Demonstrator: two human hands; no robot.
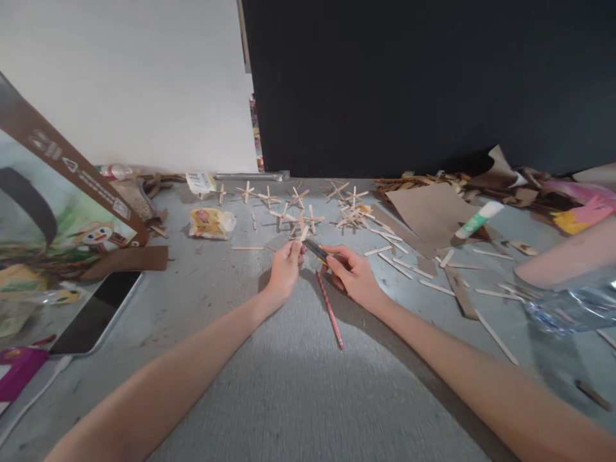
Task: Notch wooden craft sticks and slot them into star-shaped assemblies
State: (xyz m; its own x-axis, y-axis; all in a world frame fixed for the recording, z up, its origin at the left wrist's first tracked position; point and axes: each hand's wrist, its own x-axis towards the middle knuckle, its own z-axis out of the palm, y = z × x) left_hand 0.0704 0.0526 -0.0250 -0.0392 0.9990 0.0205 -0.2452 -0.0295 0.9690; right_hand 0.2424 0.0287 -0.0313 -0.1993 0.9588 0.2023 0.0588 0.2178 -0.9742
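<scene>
My left hand (283,269) is closed, with a wooden craft stick (304,233) pinched between thumb and fingers, its end pointing up and away. From the right, my right hand (355,276) grips a black and yellow utility knife (316,251), whose far end meets the stick near my left fingertips. Whether a blade is out is too small to tell. A red patterned pencil (330,309) lies on the grey table (269,385) just below my hands. Beyond them stand several crossed-stick pieces (352,218), made of craft sticks joined together.
Loose craft sticks (395,265) and brown cardboard (426,215) are scattered to the right, with a glue stick (479,220) and a plastic bottle (572,308). Another person's forearm (563,253) reaches in there. On the left are a phone (99,314), a snack packet (210,224) and a printed box (72,167).
</scene>
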